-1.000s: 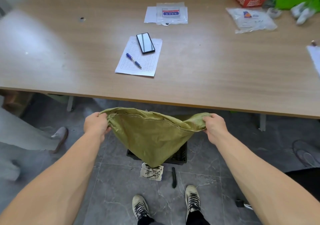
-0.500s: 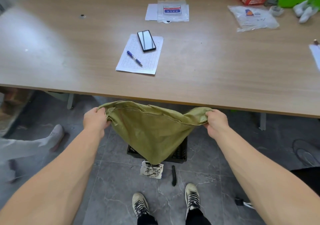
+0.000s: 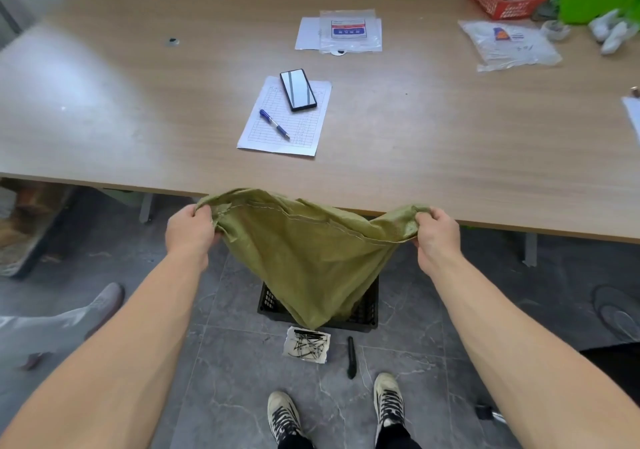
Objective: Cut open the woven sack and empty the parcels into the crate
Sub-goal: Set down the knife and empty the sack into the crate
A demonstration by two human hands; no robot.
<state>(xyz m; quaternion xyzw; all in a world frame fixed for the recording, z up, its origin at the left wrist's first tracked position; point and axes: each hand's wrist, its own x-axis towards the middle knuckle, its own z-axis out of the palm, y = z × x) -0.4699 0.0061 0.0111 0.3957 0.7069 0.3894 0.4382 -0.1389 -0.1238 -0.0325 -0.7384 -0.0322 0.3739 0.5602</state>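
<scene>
The left hand (image 3: 188, 230) and right hand (image 3: 437, 234) each clutch a corner of the green sack (image 3: 311, 258) above the crate (image 3: 268, 301). The label (image 3: 348, 28) at the table's (image 3: 450, 137) far edge is unreadable.

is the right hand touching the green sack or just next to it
Touching. The head view shows the right hand gripping a bunched corner of the green sack, with its fingers curled over the fabric's edge.

Grips sack (image 3: 311, 258) stretched between left hand (image 3: 188, 232) and right hand (image 3: 437, 235), crate (image 3: 367, 313) below them. Beyond hands: table (image 3: 450, 158), phone (image 3: 298, 90) and pen (image 3: 274, 124) on sheet (image 3: 287, 126). Nearer than crate: packet (image 3: 306, 344) just left of knife (image 3: 352, 357).
</scene>
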